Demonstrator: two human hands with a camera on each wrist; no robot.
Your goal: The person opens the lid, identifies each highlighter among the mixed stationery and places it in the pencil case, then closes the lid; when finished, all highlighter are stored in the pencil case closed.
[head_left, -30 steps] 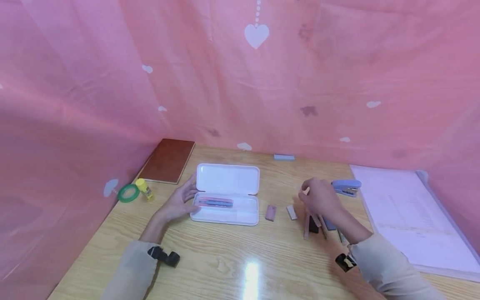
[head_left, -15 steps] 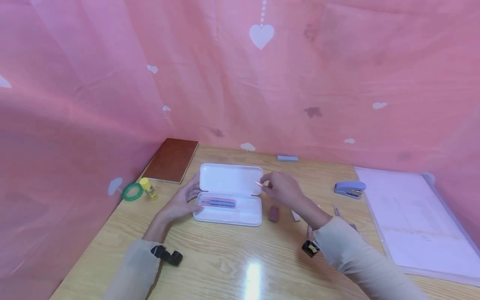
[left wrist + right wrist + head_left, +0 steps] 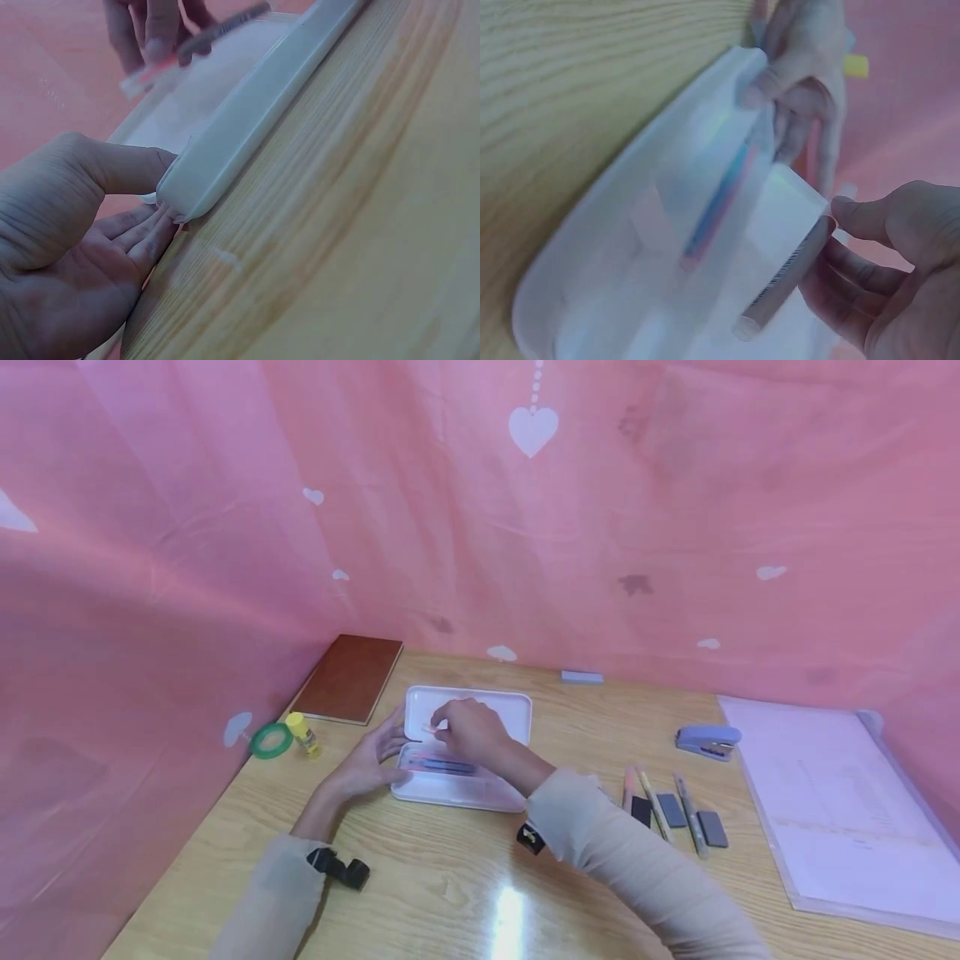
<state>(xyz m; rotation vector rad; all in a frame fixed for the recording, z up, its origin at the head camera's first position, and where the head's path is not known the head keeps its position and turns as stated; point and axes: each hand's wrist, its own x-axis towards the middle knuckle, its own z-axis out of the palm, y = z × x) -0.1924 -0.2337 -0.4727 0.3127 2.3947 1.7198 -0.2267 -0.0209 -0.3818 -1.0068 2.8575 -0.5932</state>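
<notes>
A white pencil case (image 3: 435, 790) lies on the table with its lid (image 3: 514, 715) raised. Several pink and blue pens (image 3: 716, 206) lie together inside it. My left hand (image 3: 363, 767) holds the case by its left end, the thumb (image 3: 135, 169) on the rim and the fingers against the outside. Over the case, my right hand (image 3: 474, 731) pinches a brownish marker (image 3: 787, 277) between thumb and fingers. The marker carries a barcode and hangs close in front of the lid. My right forearm covers part of the case's right side in the head view.
At the left are a brown notebook (image 3: 348, 678), green tape roll (image 3: 272, 740) and yellow-capped glue stick (image 3: 303, 735). Several pens (image 3: 692, 817) and dark blocks (image 3: 712, 828) lie at right, near a blue stapler (image 3: 708, 741) and papers (image 3: 847, 810). A pale blue bar (image 3: 582, 677) lies behind.
My right hand has moved left from the pens on the right to above the pencil case, carrying the marker. My left hand has stayed at the case.
</notes>
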